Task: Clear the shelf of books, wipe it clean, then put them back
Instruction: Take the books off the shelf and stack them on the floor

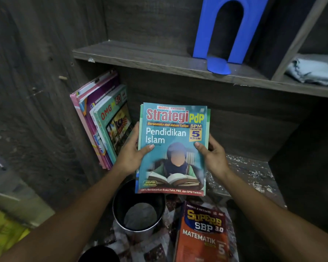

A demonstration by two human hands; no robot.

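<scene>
1. An orange maths book (pixel 203 237) is lying nearest me.
2. My left grip (pixel 130 154) and right grip (pixel 214 156) are clasping the teal books (pixel 172 129) before the lower shelf (pixel 254 173).
3. I am squeezing evenly so none slips.

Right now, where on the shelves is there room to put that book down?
The lower shelf is bare right of the held book, up to its side wall. The upper shelf is bare left of the blue bookend. It's crowded in the lower left corner with leaning books, and on the floor with the bin and orange book.
</scene>
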